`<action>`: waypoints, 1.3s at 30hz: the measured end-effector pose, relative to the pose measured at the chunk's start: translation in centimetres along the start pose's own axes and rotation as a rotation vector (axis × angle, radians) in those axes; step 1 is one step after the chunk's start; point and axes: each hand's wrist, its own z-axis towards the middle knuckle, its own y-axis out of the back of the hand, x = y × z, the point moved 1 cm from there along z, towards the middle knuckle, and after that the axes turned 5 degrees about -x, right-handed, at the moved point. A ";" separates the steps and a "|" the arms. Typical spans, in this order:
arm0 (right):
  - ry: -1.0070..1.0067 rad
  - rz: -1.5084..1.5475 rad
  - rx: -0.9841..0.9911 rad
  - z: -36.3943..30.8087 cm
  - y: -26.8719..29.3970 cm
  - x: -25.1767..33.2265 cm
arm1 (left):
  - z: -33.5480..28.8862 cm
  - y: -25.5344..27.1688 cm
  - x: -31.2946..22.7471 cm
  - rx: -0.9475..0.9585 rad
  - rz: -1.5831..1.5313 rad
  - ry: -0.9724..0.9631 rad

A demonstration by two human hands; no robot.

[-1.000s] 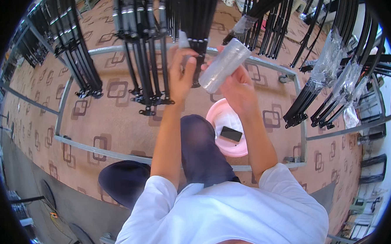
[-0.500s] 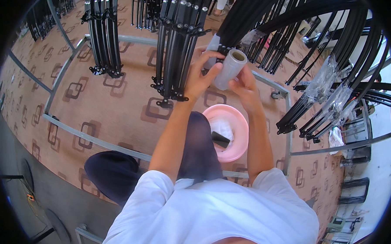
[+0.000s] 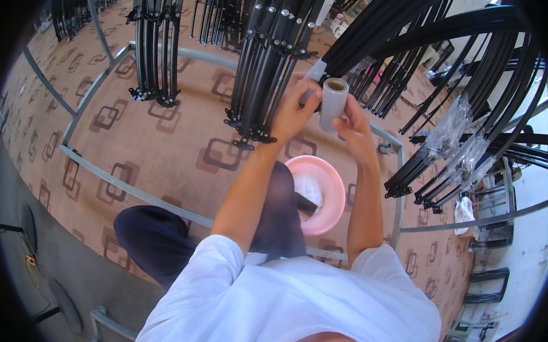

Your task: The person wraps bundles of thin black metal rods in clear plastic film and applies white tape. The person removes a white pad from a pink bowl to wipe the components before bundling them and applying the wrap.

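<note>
My right hand [image 3: 354, 129] grips a roll of clear stretch film [image 3: 331, 111] on a cardboard core, held nearly upright with its hollow end up. To the left of it, my left hand [image 3: 294, 114] is closed around the lower end of a slanting bundle of black tubes [image 3: 357, 36]. Its thumb lies close to the roll. Film wraps the bundle's end, but the fingers partly hide it. Just left of my left hand hangs another bundle of black tubes [image 3: 255, 89] with small black end fittings.
A pink basin [image 3: 332, 214] holding white material and a dark flat object sits on the patterned floor by my knee. A grey metal frame [image 3: 146, 192] surrounds the spot. More tube bundles [image 3: 157, 60] hang at the left; film-wrapped curved tubes [image 3: 468, 135] are at the right.
The roll has turned more upright and shifted slightly down with my right hand. My left hand has moved a little right and down, still at the bundle's end. The view has shifted slightly.
</note>
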 end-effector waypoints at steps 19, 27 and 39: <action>0.009 -0.124 0.014 0.5 0.3 -1.0 | 0.2 -0.1 -0.3 -0.063 0.042 -0.050; -0.047 0.081 -0.045 -0.1 -0.9 -0.7 | 0.4 0.3 0.3 -0.030 0.085 -0.099; -0.043 0.163 -0.021 -0.3 -1.5 -0.9 | 0.4 1.1 0.0 -0.063 0.136 -0.097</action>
